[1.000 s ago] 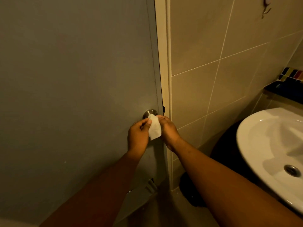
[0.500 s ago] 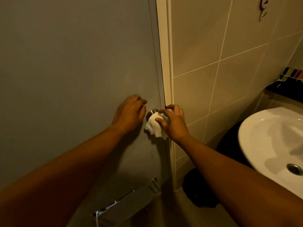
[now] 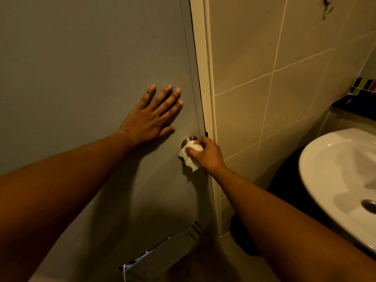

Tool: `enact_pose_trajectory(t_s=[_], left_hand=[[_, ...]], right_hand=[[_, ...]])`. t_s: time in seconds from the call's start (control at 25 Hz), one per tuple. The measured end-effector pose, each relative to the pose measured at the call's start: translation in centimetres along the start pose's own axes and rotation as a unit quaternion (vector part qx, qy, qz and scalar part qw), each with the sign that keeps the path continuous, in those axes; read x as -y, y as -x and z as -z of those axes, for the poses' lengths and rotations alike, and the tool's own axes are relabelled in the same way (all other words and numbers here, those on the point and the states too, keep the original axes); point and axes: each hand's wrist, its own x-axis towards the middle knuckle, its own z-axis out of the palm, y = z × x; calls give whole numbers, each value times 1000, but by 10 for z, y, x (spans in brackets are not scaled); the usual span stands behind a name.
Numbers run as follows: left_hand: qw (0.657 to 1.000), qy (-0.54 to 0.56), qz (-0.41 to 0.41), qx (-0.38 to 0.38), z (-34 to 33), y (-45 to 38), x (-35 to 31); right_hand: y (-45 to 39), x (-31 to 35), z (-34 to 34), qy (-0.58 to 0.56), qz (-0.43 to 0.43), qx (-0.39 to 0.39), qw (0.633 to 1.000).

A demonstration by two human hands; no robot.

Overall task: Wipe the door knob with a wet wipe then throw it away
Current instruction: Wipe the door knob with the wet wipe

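Note:
A round metal door knob [image 3: 188, 140] sits on the right edge of the grey door [image 3: 91, 58]. My right hand [image 3: 207, 154] is closed around a crumpled white wet wipe [image 3: 190, 158] and presses it over the knob, hiding most of it. Part of the wipe hangs below my fingers. My left hand [image 3: 154, 117] lies flat on the door, fingers spread, just up and left of the knob, holding nothing.
The cream door frame [image 3: 203, 78] and a tiled wall [image 3: 264, 68] stand right of the door. A white sink [image 3: 335, 176] juts out at the right, with a dark bin-like object [image 3: 284, 200] below it. A vent grille [image 3: 162, 257] sits low in the door.
My left hand let go of the wipe, moved up and left, and now rests flat on the door. My right hand has wrapped the wipe around the knob.

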Motion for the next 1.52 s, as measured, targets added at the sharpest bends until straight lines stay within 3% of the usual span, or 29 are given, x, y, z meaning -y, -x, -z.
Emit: enact_pose_trajectory(t_s=[0.08, 0.12, 0.24, 0.28, 0.32, 0.36, 0.44, 0.52, 0.6, 0.72, 0.84, 0.92, 1.0, 1.08, 1.12, 1.24, 1.28, 1.32, 1.36, 1.4, 1.44, 1.52], left_hand=[[1000, -11, -5, -14, -6, -2, -2], [999, -15, -5, -28, -10, -3, -1], [998, -20, -4, -51, -16, -5, -2], [998, -21, -3, -54, -17, -6, -3], [998, -23, -2, -58, -18, -7, -3], [998, -26, -2, -62, -19, -7, -4], [997, -28, -3, -65, -18, -6, -4], [998, -24, -3, -63, -17, -6, -4], [998, -23, -2, -64, -16, -6, -3], [997, -29, -1, -73, -14, -5, -5], [996, -35, -3, -82, -13, -5, -4], [996, -36, -3, -83, -11, -7, -4], [996, -36, -3, -82, -12, -7, -5], [996, -38, -3, -83, -13, -6, -4], [996, -39, -1, -82, -13, -5, -4], [996, -40, -2, -78, -12, -5, -4], [996, -41, -3, -77, -12, -6, -5], [996, -42, -3, -77, -12, -7, -5], [996, -42, -3, -78, -12, -7, -5], [996, -42, -1, -80, -12, -7, -5], [996, -41, 0, -81, -12, -6, -5], [996, -42, 0, -81, -12, -6, -5]], right_hand=[[2, 1, -7, -166, -118, 20, 979], [4, 0, -12, -287, -179, 40, 940], [9, -2, -19, -608, -246, 88, 750], [9, -3, -21, -648, -244, 85, 717], [8, -4, -24, -650, -236, 79, 718], [7, -5, -26, -607, -222, 69, 760], [6, -8, -26, -401, -172, 42, 899], [3, -11, -19, -178, -64, 39, 981], [-1, -13, -10, 16, 62, 80, 995], [-8, -17, -6, 260, 189, 104, 941], [-1, -20, -18, 251, 186, 29, 950], [8, -15, -28, 100, 105, -33, 989], [12, -4, -34, -142, -23, -53, 988], [12, 2, -35, -342, -142, -46, 928], [12, 5, -35, -452, -185, -27, 872], [19, 10, -34, -729, -256, 8, 635], [20, 11, -34, -759, -262, 4, 596], [20, 12, -34, -764, -263, 2, 589], [20, 14, -35, -747, -257, 4, 613], [19, 13, -35, -700, -244, 3, 671], [18, 12, -34, -611, -218, -7, 761], [20, 4, -30, -304, -104, -31, 947]])
